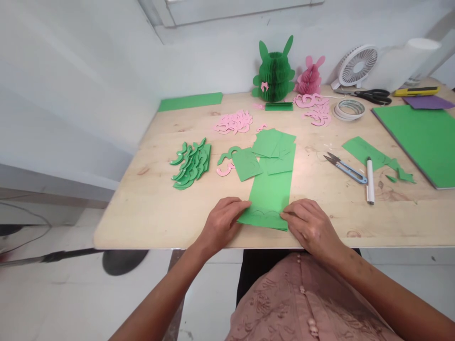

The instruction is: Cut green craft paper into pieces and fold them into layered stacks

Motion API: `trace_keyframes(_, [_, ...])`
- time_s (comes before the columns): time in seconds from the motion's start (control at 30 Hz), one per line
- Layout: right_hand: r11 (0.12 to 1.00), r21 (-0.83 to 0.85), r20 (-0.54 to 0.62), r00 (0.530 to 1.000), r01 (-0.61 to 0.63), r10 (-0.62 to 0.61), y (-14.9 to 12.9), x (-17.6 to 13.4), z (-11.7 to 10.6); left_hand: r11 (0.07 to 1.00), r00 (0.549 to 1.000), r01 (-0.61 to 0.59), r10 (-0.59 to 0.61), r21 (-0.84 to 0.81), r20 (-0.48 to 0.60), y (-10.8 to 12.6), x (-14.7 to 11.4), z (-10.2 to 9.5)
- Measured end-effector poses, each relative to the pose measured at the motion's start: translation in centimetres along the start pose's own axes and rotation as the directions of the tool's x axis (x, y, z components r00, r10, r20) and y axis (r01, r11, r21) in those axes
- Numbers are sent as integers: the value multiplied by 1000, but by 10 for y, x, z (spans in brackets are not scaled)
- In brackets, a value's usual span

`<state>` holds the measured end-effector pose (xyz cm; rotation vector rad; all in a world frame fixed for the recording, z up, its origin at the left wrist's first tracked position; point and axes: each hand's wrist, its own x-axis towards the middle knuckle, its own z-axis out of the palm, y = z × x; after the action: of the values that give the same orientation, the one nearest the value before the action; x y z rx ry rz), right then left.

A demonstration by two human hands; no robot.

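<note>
A folded strip of green paper [265,219] with a wavy pencil line lies near the table's front edge. My left hand [224,220] pinches its left end, and my right hand [310,224] grips its right end with thumb and fingers. Just behind it is a longer green paper sheet [272,187], partly covered by several smaller green paper pieces [268,143]. A single green square [246,164] overlaps its left side. Beside that square are a curved green cut-out [229,154] and a pink one [224,170].
Green cut-outs [192,163] are piled at left, pink cut-outs [234,122] behind them. Thread snips [344,168], a white marker [370,182] and green scraps [403,174] lie right. Tape rolls [350,110], black scissors [373,96], a fan [358,65] and a green honeycomb-paper figure [275,76] stand farther back.
</note>
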<state>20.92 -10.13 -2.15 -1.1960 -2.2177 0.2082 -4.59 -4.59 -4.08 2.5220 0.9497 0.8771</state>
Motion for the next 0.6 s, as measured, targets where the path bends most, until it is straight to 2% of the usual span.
trace_keyframes(0.37, [995, 89, 19, 999, -51, 49, 6, -3, 2, 988, 991, 131, -131, -85, 14, 4, 6, 2])
trace_keyframes(0.6, [994, 95, 21, 998, -61, 60, 6, -2, 2, 993, 995, 100, -101, -54, -3, 2, 5, 4])
